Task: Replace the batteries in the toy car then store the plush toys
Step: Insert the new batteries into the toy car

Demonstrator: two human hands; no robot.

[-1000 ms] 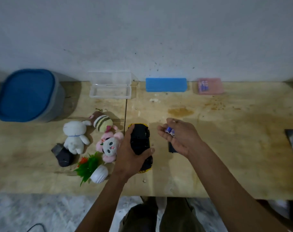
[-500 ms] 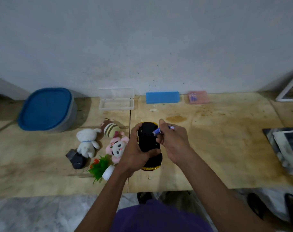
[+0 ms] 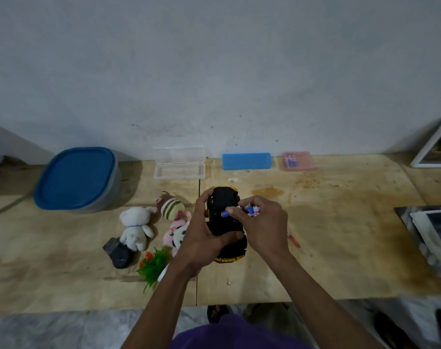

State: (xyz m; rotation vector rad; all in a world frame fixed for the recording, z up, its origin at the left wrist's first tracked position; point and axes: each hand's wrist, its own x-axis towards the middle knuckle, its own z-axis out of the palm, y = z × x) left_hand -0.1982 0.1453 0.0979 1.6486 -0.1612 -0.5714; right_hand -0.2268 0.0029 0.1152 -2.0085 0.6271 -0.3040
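Note:
The black and yellow toy car (image 3: 223, 217) lies upside down at the table's middle, and my left hand (image 3: 201, 238) grips it around its underside. My right hand (image 3: 262, 225) pinches blue and white batteries (image 3: 249, 210) over the car's open belly, one tip touching the compartment. Left of the car lie a white plush (image 3: 136, 226), a striped brown plush (image 3: 171, 206) and a pink plush (image 3: 177, 234), partly hidden by my left wrist.
A grey tub with a blue lid (image 3: 77, 180) stands back left. An open clear case (image 3: 179, 163), a blue box (image 3: 246, 161) and a pink case (image 3: 298, 161) line the wall. A small plant (image 3: 155, 264), a dark object (image 3: 118, 251), a red tool (image 3: 296, 241) and papers (image 3: 428, 230) lie around.
My right hand has come from beside the car to over its underside, bringing the batteries against the compartment. My view has pulled back and up.

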